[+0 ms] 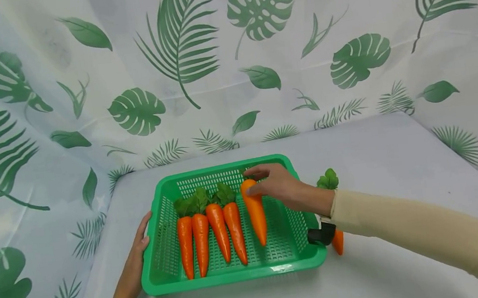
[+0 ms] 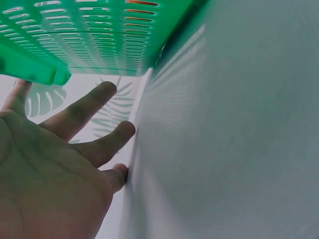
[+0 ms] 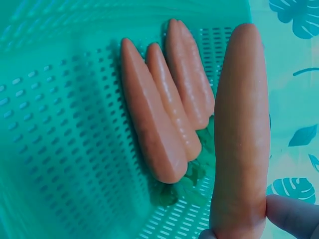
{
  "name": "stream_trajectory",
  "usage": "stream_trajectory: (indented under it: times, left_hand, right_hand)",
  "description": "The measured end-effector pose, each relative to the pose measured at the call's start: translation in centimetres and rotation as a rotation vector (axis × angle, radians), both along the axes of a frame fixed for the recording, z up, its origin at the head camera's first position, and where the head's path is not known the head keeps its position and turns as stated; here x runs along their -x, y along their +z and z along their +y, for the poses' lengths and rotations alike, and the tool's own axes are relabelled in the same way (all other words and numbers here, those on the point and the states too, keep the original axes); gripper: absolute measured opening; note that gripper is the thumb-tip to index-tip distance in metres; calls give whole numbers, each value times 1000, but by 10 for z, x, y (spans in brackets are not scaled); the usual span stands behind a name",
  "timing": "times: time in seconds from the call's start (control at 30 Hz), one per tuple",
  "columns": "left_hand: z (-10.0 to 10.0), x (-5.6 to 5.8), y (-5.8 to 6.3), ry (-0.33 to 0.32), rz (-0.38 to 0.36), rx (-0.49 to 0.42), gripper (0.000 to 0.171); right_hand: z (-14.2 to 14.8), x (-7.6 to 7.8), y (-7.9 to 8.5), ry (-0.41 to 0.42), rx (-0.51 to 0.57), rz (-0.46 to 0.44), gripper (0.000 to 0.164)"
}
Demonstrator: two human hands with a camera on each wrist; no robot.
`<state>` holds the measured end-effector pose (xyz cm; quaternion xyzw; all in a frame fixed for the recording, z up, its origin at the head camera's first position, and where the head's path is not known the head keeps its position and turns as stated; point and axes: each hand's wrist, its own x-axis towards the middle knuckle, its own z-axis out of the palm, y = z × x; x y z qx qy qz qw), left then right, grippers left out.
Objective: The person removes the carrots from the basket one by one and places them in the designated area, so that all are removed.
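Observation:
My right hand pinches an orange carrot near its thick top, holding it over the right half of a green plastic basket. In the right wrist view the held carrot stands close to the camera, the thumb pressed to its side. Several more carrots with green leafy tops lie side by side in the basket's left half, tips toward me. Along the basket's left side is my left hand, its fingers extended and spread beneath the rim in the left wrist view.
Right of the basket, another carrot with leaves lies on the white table, partly hidden behind my right forearm. A leaf-patterned curtain hangs behind and at both sides of the table.

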<state>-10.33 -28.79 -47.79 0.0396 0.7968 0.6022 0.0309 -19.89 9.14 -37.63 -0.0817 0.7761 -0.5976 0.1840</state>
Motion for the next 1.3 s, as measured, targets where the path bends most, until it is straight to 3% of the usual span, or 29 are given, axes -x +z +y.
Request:
stream_trajectory:
  times: [0.9,1.3]
  left_hand:
    - [-3,-4,-3,-11,-55,-45,59]
    - [1,-3,0,-11,-42,-36,59]
  right_hand:
    - [18,-3,-3,-32,38,13,53]
    - [24,-4,0,-48,63,26,52]
